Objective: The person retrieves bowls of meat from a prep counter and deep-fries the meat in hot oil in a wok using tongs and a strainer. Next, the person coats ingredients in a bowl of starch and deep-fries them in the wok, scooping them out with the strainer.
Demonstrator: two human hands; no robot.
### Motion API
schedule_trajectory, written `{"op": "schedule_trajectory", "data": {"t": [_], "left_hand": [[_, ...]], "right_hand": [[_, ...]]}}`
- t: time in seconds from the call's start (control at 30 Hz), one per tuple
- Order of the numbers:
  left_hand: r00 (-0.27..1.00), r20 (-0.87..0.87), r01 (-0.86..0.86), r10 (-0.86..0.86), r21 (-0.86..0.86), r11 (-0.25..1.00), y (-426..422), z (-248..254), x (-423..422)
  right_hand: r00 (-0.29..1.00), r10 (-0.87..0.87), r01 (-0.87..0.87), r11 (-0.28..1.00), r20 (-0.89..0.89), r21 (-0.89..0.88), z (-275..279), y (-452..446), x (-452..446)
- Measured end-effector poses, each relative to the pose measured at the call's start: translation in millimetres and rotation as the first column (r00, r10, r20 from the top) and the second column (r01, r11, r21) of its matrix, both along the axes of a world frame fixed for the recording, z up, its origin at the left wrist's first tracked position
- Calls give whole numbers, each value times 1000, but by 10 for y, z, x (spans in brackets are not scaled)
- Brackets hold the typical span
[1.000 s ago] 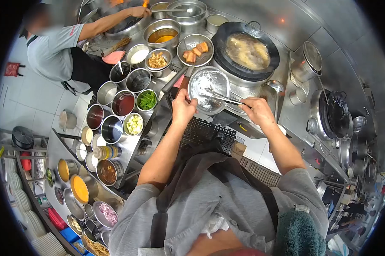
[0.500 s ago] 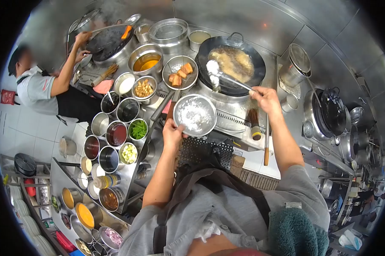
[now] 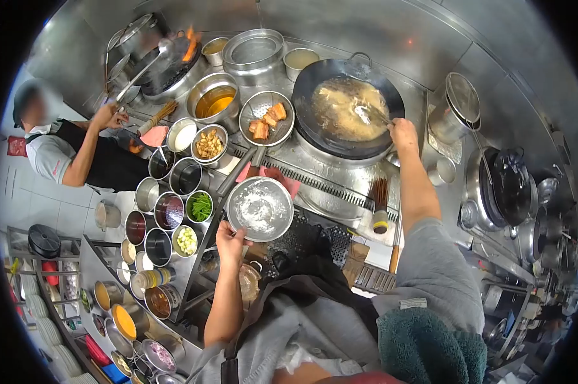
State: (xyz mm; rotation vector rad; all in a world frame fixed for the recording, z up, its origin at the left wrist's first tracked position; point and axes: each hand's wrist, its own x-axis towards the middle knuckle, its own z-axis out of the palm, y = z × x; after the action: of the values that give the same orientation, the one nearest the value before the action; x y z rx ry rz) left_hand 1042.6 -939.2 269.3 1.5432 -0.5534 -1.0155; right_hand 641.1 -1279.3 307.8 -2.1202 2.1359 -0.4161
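Starting at the far left, what do you log?

A co-worker (image 3: 116,166) holding a ladle (image 3: 142,72) near the far wok (image 3: 164,82), flame (image 3: 190,45) at its edge. Then chopped greens (image 3: 199,206) in a cup (image 3: 200,221).

Left hand (image 3: 230,244)?

Clamped on the near rim of a bowl (image 3: 279,224). White powder lines the bowl. Fingertips underneath: hidden, cannot tell their spread.

Next along?

A strainer (image 3: 254,109) with browned chunks (image 3: 276,112), just beside the near wok (image 3: 306,125). In that wok: bubbling oil and pale pieces (image 3: 334,96).

And the tongs (image 3: 380,116)?

Reaching in over the wok's right side, tips down at the oil. Something white there; cannot tell what.

Below them?

A brush (image 3: 380,208), on the stove front.

Right hand (image 3: 404,134)?

Fingers together, closed round the tongs' handle, at the wok's right rim.
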Motion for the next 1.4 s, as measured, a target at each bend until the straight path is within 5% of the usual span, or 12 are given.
{"op": "schedule_trajectory", "data": {"t": [0.13,0.33,0.47,0.73,0.8,0.87,1.0,1.07,1.13,1.27,1.33,1.4], "left_hand": [[1000,5,9,-8,-57,998,139,130,51],[996,-78,-41,35,-65,997,302,87,84],[996,-58,-78,73,-79,994,419,122,-93],[990,18,-142,141,22,990,469,-8,-710],[995,-10,-101,102,47,994,441,49,-900],[990,-22,-140,141,27,990,461,-3,-1036],[989,-26,-145,148,86,986,355,104,-1383],[993,-37,-111,112,31,993,375,22,-1454],[991,-49,-123,125,34,992,429,-8,-1515],[988,-59,-137,142,74,988,574,80,-1659],[987,-74,-136,141,69,988,642,27,-1634],[981,-93,-164,167,46,985,731,-11,-1626]], "right_hand": [[990,-41,67,978,133,-198,136,862,-525],[872,-456,476,874,177,-98,214,2043,-1493],[756,-636,641,767,153,24,-121,1992,-2089],[768,-615,584,787,179,199,-706,1175,-2656],[952,-283,304,864,113,-402,-483,1134,-2716],[982,-181,168,741,48,-650,46,1083,-2938],[906,-417,395,895,-70,-208,216,767,-3617],[924,-378,378,926,-51,-4,-9,570,-3982],[781,-520,449,853,345,267,-70,446,-3867],[662,-340,325,933,668,153,-108,334,-3316],[178,-197,354,927,964,124,-162,329,-3021],[91,-120,338,938,989,82,-243,389,-2651]]}}
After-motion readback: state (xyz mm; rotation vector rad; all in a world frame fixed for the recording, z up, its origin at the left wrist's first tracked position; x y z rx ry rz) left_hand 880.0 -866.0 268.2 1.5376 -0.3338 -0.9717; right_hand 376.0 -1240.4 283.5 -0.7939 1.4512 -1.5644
